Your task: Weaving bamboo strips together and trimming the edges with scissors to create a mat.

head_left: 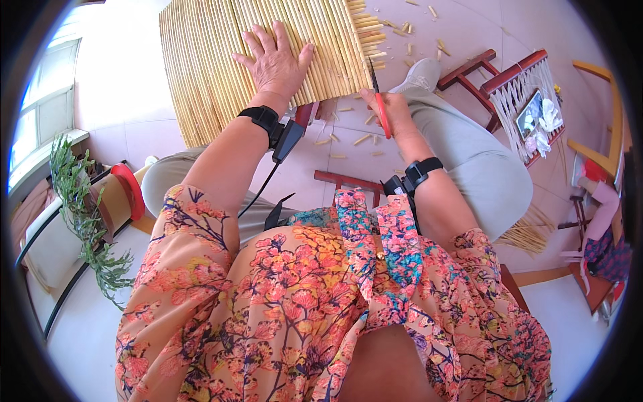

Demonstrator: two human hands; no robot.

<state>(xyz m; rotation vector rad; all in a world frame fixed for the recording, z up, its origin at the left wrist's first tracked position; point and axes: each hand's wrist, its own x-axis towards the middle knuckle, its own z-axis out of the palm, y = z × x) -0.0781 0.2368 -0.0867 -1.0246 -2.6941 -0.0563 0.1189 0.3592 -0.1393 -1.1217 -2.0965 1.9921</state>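
Note:
A mat of pale yellow reed sticks [201, 60] fills the upper middle of the view, its right edge ragged with uneven stick ends. My left hand [271, 63] lies flat on it, fingers spread and holding nothing. My right hand [392, 107], at the mat's lower right corner, grips red-handled scissors [380, 110], their dark blades pointing up along that edge. Short cut stick pieces [362, 139] are scattered on the pink tiled floor around and under it.
My legs [489, 181] flank the mat. Red wooden stools [462, 70] stand at right, one holding a framed object and crumpled tissues [549, 117]. A bundle of sticks [526, 228] lies low at right. A green plant [87, 214] is at left, beside a window; a yellow chair [609, 120] is far right.

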